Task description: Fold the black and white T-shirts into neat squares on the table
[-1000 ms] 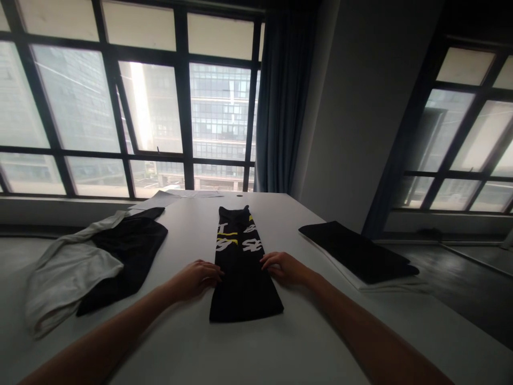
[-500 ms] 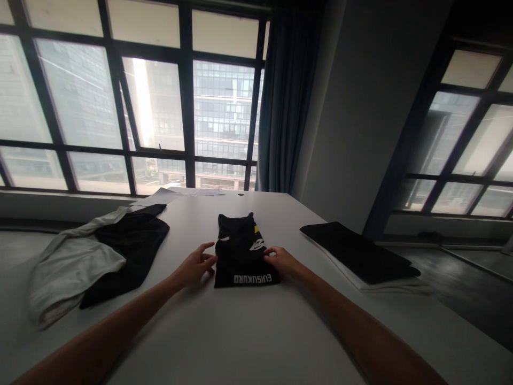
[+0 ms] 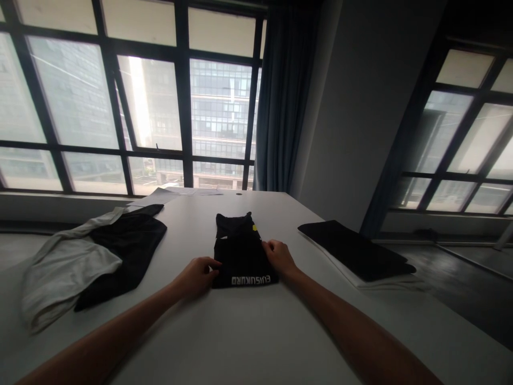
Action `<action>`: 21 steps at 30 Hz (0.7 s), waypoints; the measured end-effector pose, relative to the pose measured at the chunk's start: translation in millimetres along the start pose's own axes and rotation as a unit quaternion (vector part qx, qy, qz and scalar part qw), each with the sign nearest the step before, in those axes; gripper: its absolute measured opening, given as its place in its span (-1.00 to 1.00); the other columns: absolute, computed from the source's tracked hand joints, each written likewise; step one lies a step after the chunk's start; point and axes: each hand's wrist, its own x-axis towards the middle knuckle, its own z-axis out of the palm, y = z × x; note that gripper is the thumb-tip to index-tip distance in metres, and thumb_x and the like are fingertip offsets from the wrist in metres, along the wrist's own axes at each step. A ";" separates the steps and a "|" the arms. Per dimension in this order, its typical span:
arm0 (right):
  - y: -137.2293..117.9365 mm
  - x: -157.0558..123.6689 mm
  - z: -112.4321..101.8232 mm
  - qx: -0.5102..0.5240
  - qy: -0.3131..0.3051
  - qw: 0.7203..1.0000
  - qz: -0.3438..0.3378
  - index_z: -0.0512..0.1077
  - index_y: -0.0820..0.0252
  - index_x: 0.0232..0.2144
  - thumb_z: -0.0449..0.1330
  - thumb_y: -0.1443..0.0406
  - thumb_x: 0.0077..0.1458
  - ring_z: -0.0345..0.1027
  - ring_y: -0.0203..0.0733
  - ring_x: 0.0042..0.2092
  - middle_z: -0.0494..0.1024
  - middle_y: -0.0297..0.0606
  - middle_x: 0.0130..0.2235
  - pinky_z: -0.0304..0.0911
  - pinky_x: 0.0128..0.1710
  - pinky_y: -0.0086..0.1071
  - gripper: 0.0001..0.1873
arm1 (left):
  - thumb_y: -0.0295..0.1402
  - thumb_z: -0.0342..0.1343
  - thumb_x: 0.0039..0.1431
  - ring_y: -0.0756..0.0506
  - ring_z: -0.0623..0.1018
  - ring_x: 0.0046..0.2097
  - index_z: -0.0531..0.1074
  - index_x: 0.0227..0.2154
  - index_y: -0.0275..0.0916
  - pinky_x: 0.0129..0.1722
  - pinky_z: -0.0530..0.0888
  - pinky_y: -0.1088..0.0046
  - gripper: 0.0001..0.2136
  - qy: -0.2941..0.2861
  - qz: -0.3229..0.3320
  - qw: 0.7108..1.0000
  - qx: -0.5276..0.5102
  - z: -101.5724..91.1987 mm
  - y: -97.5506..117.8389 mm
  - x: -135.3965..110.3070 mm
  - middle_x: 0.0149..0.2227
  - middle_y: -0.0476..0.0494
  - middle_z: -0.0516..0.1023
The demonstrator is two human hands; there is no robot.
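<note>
Left hand point(image 3: 197, 274) has closed, pinching one edge of the folded, white-lettered black shirt point(image 3: 242, 258); right hand point(image 3: 281, 258) pinches the other.

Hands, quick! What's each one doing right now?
Left hand: fingers bent, at the left edge of the folded black garment; can't tell if it's pinching.
Right hand: fingers curled at its right edge; grip can't be told.

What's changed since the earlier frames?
The near end of the black garment was folded forward, covering most of the print; white lettering now shows along the near edge. The left hand and right hand remain at its sides. Loose clothes and folded stack stayed put.
</note>
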 end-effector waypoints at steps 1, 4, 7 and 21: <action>3.7 2.4 0.2 0.005 0.009 1.000 0.021 0.44 0.22 -0.54 0.00 0.11 0.26 0.35 -0.24 -0.41 0.53 -0.24 -0.48 0.14 -0.37 -0.42 -0.56 | -0.15 0.08 0.07 -0.12 0.52 -0.30 0.58 -0.06 -0.22 -0.30 0.44 0.38 -0.57 0.001 0.005 1.000 0.001 0.0 1.9 -0.7 -0.20 -0.16 0.61; 8.8 4.9 -2.2 0.030 0.009 0.998 0.052 0.48 0.22 -0.41 0.05 0.13 0.23 0.41 -0.22 -0.35 0.56 -0.21 -0.40 0.21 -0.33 -0.42 -0.66 | -0.13 0.01 0.13 -0.14 0.53 -0.26 0.60 -0.11 -0.22 -0.25 0.44 0.35 -0.59 0.009 0.027 0.999 0.017 0.0 6.6 -2.6 -0.18 -0.19 0.60; 2.9 0.2 -6.2 0.046 -0.034 0.998 0.017 0.49 0.22 -0.21 0.16 0.17 0.16 0.44 -0.21 -0.31 0.59 -0.19 -0.26 0.29 -0.26 -0.39 -0.74 | -0.10 -0.03 0.17 -0.16 0.54 -0.27 0.63 -0.19 -0.22 -0.25 0.45 0.32 -0.59 0.023 0.046 0.998 0.042 0.4 5.2 -2.5 -0.22 -0.20 0.60; -1.9 -4.9 -19.7 0.124 -0.157 0.979 0.043 0.43 0.27 0.00 0.31 0.35 0.02 0.46 -0.26 -0.27 0.50 -0.08 0.03 0.41 -0.26 -0.39 -0.55 | -0.14 0.10 0.08 -0.13 0.52 -0.30 0.51 0.03 -0.19 -0.27 0.47 0.31 -0.54 0.008 0.057 0.998 0.034 0.9 4.1 -9.6 -0.16 -0.18 0.57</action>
